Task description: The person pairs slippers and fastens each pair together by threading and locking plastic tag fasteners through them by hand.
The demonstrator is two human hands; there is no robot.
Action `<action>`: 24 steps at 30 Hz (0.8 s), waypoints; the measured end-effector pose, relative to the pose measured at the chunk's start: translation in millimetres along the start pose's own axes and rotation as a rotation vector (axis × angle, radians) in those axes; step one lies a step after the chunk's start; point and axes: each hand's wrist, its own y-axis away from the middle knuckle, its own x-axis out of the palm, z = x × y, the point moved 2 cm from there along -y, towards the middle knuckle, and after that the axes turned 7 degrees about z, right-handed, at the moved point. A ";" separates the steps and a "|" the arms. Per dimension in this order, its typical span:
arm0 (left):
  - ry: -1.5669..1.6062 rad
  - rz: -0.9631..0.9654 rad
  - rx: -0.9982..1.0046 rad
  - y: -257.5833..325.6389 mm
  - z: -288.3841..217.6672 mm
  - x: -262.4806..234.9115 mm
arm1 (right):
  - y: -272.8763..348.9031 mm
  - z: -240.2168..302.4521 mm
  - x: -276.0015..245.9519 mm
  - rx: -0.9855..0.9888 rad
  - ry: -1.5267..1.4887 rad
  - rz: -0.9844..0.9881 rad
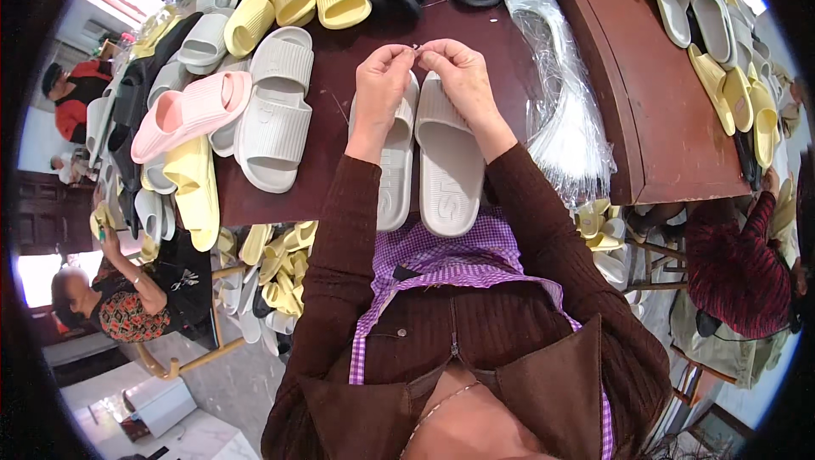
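Fingers of my left hand point(382, 91) and my right hand point(463, 82) meet above the far ends of two grey slide slippers. Both hands are closed in a pinch on something tiny, too small to make out. Side by side at the near table edge lie the left slipper point(395, 180) and the right slipper point(447, 176), soles' heels toward me. My left wrist partly covers the strap of the left one, and my right wrist rests along the outer side of the right one.
On the dark red table point(340, 44) are a grey slipper pair point(276, 112), a pink slipper point(191, 112) and yellow ones point(193, 188) at left. A plastic bag of thin white strands point(569, 120) lies at right. Co-workers sit at left point(132, 307) and right point(734, 265).
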 end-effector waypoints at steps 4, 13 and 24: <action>0.051 0.015 -0.097 -1.2 -0.4 -3.9 | -1.0 -5.0 0.3 -0.001 0.083 0.000; 0.106 0.027 -0.139 -2.5 0.3 -4.8 | -0.3 -7.6 1.3 -0.010 0.194 -0.005; 0.108 -0.003 -0.134 -5.0 4.5 -5.7 | -1.5 -10.3 1.3 -0.005 0.190 -0.024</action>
